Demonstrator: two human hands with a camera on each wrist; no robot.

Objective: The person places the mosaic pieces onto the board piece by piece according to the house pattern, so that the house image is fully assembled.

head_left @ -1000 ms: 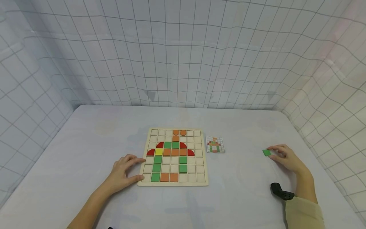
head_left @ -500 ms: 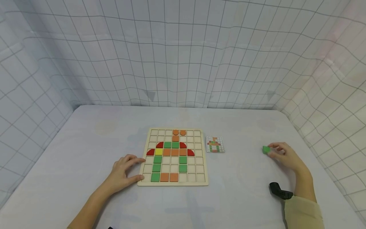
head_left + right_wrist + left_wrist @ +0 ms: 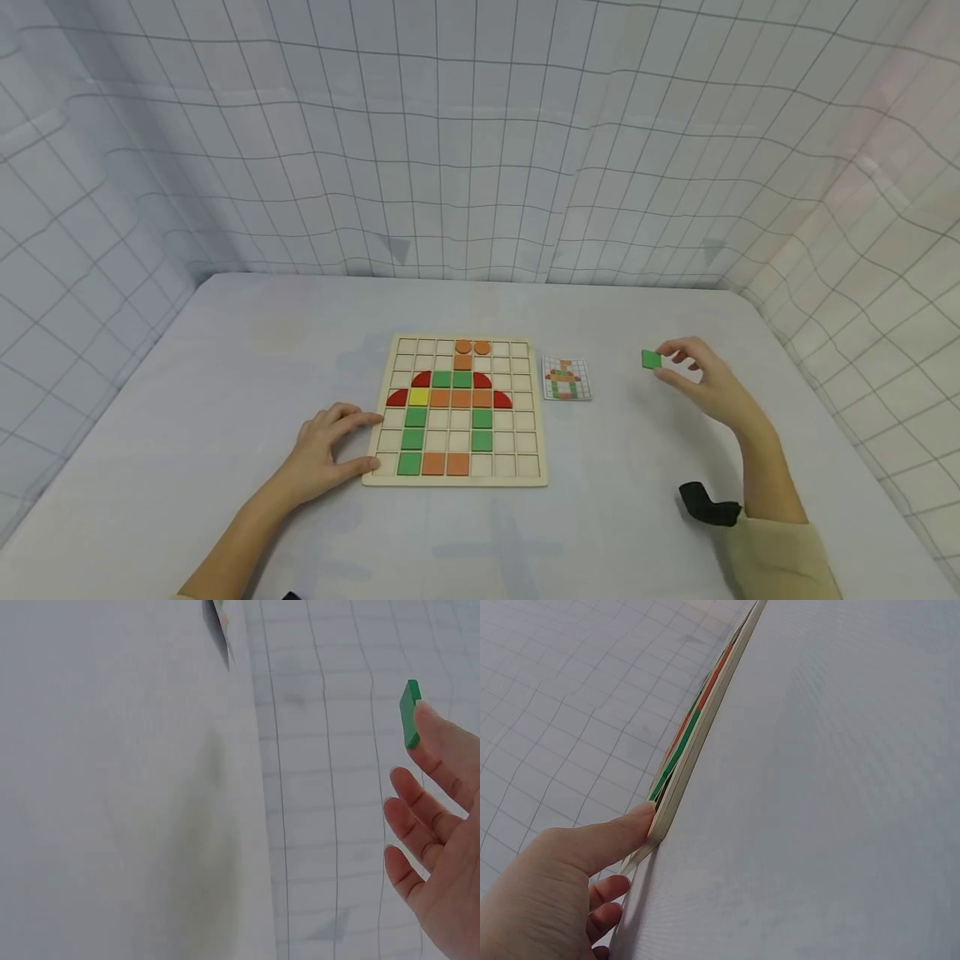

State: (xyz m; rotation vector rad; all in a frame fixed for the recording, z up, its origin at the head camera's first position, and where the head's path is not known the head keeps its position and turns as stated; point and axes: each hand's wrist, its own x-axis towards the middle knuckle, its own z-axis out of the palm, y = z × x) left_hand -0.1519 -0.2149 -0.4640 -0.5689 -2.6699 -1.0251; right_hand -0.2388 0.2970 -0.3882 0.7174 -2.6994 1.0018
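Note:
My right hand (image 3: 711, 385) pinches a green square tile (image 3: 651, 359) between thumb and fingertips, raised over the right side of the table. In the right wrist view the green tile (image 3: 409, 714) shows edge-on at the fingertips, the other fingers spread loosely below. My left hand (image 3: 318, 454) lies at the left edge of a wooden grid board (image 3: 517, 480), its thumb and index finger apart and touching that edge. The board carries green, orange, red and yellow pieces in its cells. From the left wrist, the thumb (image 3: 615, 838) rests at the corner of the board (image 3: 694, 754).
A small pattern card (image 3: 566, 379) lies just right of the board, printed with a similar coloured figure. The white table (image 3: 300, 333) is backed by a gridded curtain (image 3: 480, 150). A black device (image 3: 708, 505) is attached near the right wrist.
My right hand has lifted the green tile off the right side of the table and carried it left and away from me. My left hand stays at the board's edge.

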